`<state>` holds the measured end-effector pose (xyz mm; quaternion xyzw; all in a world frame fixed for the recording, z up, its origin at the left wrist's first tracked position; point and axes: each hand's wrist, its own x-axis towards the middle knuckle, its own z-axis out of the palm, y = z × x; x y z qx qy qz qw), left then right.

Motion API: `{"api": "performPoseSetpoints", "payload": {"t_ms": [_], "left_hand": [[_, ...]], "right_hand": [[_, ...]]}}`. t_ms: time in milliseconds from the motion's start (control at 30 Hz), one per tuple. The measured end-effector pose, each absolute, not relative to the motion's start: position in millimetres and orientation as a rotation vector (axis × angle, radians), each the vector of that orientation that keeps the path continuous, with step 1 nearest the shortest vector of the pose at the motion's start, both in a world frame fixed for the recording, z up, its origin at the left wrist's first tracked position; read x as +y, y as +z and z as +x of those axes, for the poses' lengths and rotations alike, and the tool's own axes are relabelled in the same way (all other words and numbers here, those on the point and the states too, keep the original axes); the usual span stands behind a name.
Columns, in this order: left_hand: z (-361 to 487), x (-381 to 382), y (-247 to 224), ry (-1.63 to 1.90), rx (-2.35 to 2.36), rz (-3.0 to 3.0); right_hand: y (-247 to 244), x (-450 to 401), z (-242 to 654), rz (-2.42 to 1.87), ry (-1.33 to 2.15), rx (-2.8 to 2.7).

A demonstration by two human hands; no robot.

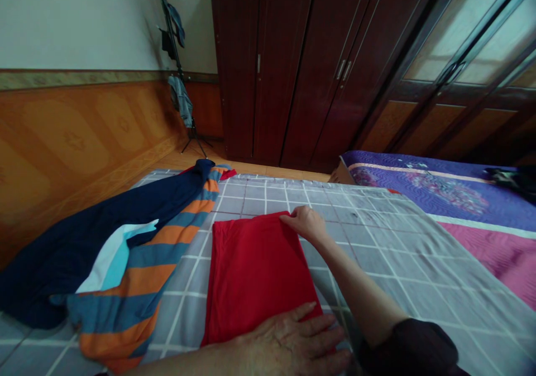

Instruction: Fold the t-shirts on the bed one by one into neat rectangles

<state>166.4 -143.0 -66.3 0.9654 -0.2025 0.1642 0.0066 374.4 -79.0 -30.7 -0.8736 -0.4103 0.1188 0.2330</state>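
A folded red garment (259,270) lies in a rough rectangle on the grey checked bedsheet (368,264). Its exact kind does not show. My right hand (309,223) pinches the far right corner of the cloth between thumb and fingers. Across the near edge, my left hand (293,340) rests flat on the red cloth with its fingers stretched to the right. To the left lie a navy garment with white and light-blue panels (100,220) and an orange-and-blue striped garment (142,292), partly under the navy one.
A second bed with a purple and pink cover (439,192) adjoins on the right. Dark red wardrobe doors (288,75) stand beyond the bed's far edge. A coat stand (178,63) with hanging items is in the far left corner, beside the orange-panelled wall (84,125).
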Motion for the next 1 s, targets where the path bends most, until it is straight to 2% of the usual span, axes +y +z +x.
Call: {"api": "performPoseSetpoints", "payload": {"t_ms": [333,633,1000], "left_hand": [[168.1,-142.8,-65.0,0.499,-0.637,3.029],[169.8,-141.7,-76.3,0.350,-0.565,2.906],[173.1,-137.0,-84.2,0.310,-0.567,2.849]], "right_hand": [[-37.5,-63.5,379.9,-2.009,0.851,-0.978],[-35.8,-57.7,386.1,-1.788,0.828,-0.887],[-34.0,-67.1,389.9,-1.795,0.874,-0.883]]}}
